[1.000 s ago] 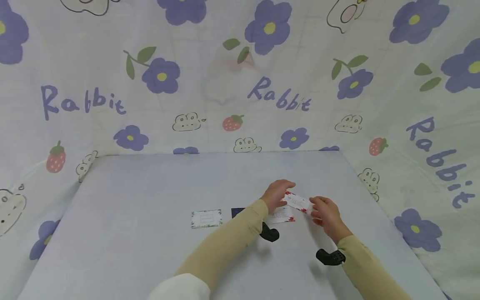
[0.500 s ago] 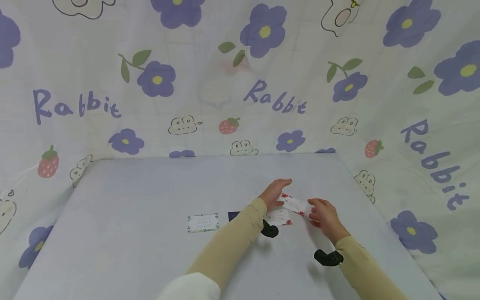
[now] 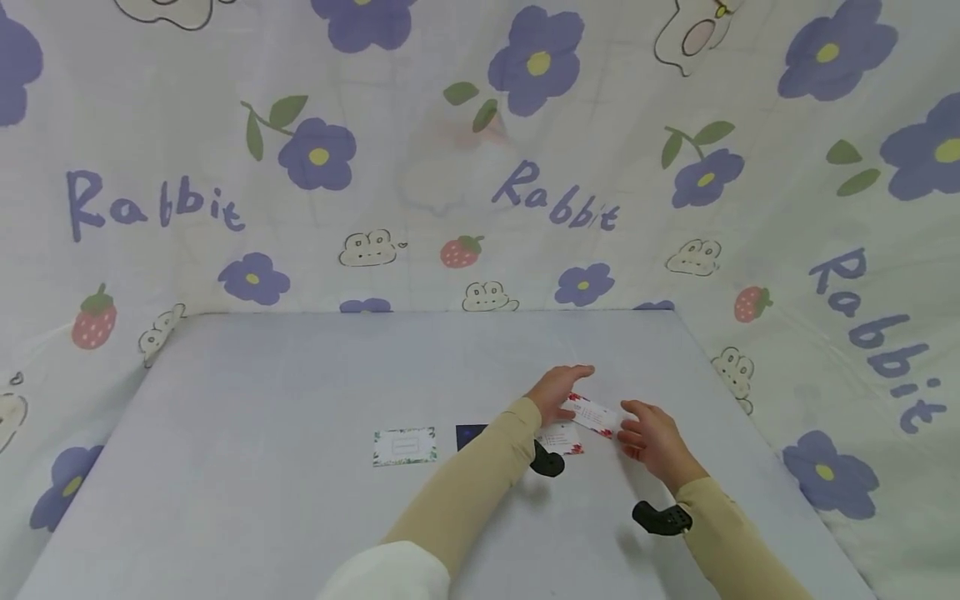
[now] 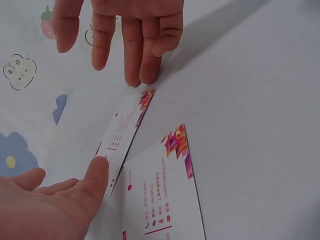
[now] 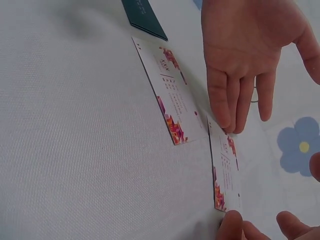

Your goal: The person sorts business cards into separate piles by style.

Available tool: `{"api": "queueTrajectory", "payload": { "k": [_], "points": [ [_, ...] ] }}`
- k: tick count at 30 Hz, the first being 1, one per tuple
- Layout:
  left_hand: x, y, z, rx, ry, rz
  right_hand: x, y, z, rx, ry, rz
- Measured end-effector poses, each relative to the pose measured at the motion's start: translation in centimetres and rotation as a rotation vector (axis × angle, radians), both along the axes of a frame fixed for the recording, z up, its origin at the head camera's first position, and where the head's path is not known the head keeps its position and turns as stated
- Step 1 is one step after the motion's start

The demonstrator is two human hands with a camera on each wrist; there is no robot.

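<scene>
A white business card [image 3: 592, 414] with red and orange patterned corners lies aslant on the table between both hands. My left hand [image 3: 551, 393] is at its left end, fingers extended and fingertips right at the card's edge in the right wrist view. My right hand [image 3: 656, 440] is at the other end, thumb and fingers spread loosely, fingertips close to the card. A second, matching business card [image 4: 160, 195] lies just nearer to me, its corner close to the first one. In the head view my left wrist partly hides this second card.
A dark blue card [image 3: 469, 435] lies farther left, partly behind my left sleeve [image 3: 472, 475]. Beyond it is a white card with a leafy border [image 3: 405, 447]. A patterned cloth [image 3: 420, 183] hangs along the table's back and sides.
My right fingers have loosened from the card's right end, and a small gap shows there. The card has settled slightly lower. Both hands otherwise stay nearly in place.
</scene>
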State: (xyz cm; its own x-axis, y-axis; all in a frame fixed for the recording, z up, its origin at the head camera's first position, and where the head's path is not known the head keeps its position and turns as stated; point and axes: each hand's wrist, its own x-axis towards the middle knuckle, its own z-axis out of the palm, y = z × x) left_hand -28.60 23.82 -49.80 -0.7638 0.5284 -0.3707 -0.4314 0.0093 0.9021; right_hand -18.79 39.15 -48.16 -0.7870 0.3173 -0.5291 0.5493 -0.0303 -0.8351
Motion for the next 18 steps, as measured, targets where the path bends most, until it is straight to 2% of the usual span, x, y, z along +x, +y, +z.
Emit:
{"api": "queueTrajectory", "payload": {
  "k": [10, 18],
  "points": [
    [-0.03, 0.02, 0.04, 0.025, -0.071, 0.061, -0.18, -0.14, 0.03, -0.143, -0.021, -0.069],
    [0.27, -0.41, 0.59, 0.12, -0.166, 0.1, 0.0, 0.2, -0.06, -0.19, -0.015, -0.084]
  ]
}}
